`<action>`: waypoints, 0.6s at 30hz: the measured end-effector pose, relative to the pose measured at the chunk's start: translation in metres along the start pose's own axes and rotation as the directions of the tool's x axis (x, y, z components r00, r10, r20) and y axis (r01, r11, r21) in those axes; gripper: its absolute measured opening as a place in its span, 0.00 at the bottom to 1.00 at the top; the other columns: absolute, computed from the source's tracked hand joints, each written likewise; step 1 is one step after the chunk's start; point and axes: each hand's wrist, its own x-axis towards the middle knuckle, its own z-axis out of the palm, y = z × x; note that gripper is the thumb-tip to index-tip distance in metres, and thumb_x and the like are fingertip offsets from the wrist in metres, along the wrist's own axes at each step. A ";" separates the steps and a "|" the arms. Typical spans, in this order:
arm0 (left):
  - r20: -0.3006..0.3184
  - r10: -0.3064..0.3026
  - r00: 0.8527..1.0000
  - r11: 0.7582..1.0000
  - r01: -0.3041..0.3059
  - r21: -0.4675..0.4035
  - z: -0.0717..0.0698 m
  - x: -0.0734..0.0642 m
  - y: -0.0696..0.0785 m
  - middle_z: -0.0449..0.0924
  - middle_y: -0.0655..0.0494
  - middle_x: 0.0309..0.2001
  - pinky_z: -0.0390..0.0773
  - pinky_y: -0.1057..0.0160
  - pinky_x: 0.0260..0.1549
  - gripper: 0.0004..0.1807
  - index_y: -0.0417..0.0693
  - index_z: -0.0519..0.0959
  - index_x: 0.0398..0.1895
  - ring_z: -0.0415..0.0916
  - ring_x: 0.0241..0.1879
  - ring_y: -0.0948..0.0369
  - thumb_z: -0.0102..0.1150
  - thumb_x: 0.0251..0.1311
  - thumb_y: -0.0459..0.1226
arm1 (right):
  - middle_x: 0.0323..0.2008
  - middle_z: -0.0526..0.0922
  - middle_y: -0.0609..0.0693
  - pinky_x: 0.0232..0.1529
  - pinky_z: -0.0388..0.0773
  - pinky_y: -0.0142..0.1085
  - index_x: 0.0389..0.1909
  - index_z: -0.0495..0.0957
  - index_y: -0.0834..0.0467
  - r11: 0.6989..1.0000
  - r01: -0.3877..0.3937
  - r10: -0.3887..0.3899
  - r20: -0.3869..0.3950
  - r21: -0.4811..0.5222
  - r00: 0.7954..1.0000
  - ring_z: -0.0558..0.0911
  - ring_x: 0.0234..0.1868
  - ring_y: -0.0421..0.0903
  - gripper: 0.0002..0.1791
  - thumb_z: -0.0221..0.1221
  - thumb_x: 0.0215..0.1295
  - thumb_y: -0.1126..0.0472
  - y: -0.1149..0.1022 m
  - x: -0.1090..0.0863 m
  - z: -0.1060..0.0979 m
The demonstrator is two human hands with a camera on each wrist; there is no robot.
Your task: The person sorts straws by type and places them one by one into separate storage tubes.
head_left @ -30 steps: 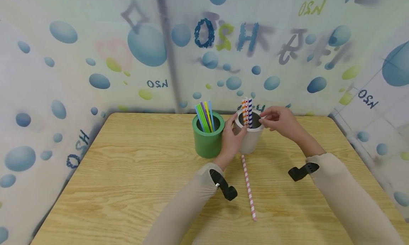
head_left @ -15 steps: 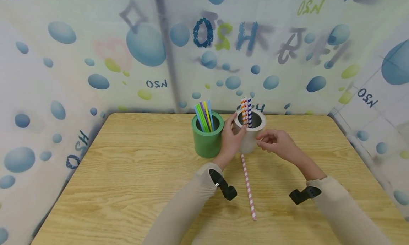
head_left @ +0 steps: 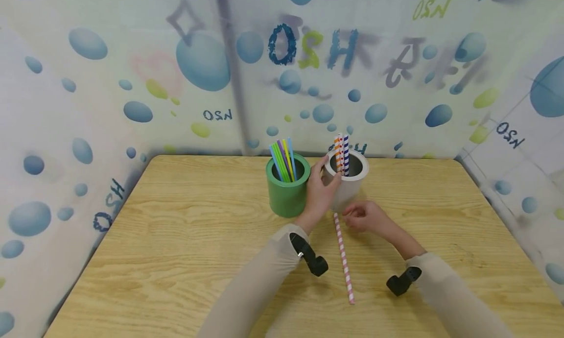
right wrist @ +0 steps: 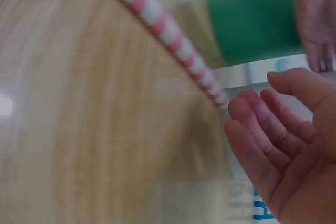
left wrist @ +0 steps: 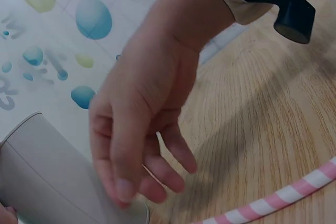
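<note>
My left hand grips the side of a white cup, thumb near its rim. Several patterned paper straws, orange, red-dotted and dark blue-striped, stand in that cup. A pink-and-white striped paper straw lies on the table in front of the cup. Just right of the straw's far end is my right hand, its fingers loosely bent and holding nothing. In the right wrist view, the fingertips of the right hand are close to the end of the striped straw.
A green cup with several coloured straws stands to the left of the left hand. Behind the wooden table rises a patterned wall.
My right hand has come down from the white cup's rim to the table beside the striped straw's far end. The left hand keeps its hold on the white cup.
</note>
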 end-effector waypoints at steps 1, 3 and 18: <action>-0.001 -0.001 1.000 1.000 0.001 0.002 0.000 0.000 0.000 0.61 0.54 0.64 0.62 0.60 0.59 0.29 0.50 0.62 0.65 0.58 0.63 0.60 0.55 0.60 0.36 | 0.25 0.79 0.57 0.22 0.76 0.36 0.40 0.75 0.72 1.000 -0.006 0.006 0.002 0.008 1.000 0.76 0.24 0.47 0.12 0.58 0.59 0.67 0.002 0.001 0.002; -0.005 0.000 1.000 1.000 0.000 0.000 0.000 0.000 0.000 0.61 0.54 0.64 0.62 0.61 0.59 0.29 0.50 0.62 0.65 0.58 0.63 0.60 0.56 0.60 0.36 | 0.25 0.80 0.57 0.22 0.76 0.36 0.40 0.75 0.72 0.999 -0.035 0.035 -0.007 0.006 0.999 0.77 0.24 0.47 0.13 0.57 0.60 0.66 0.005 0.002 0.007; -0.010 0.002 1.000 1.000 -0.002 0.000 0.000 0.000 0.003 0.62 0.52 0.63 0.61 0.61 0.59 0.29 0.48 0.62 0.65 0.58 0.63 0.60 0.56 0.60 0.35 | 0.19 0.79 0.54 0.19 0.78 0.36 0.37 0.77 0.70 0.987 -0.146 0.151 -0.079 0.070 0.985 0.76 0.19 0.43 0.12 0.60 0.59 0.63 0.016 0.008 0.026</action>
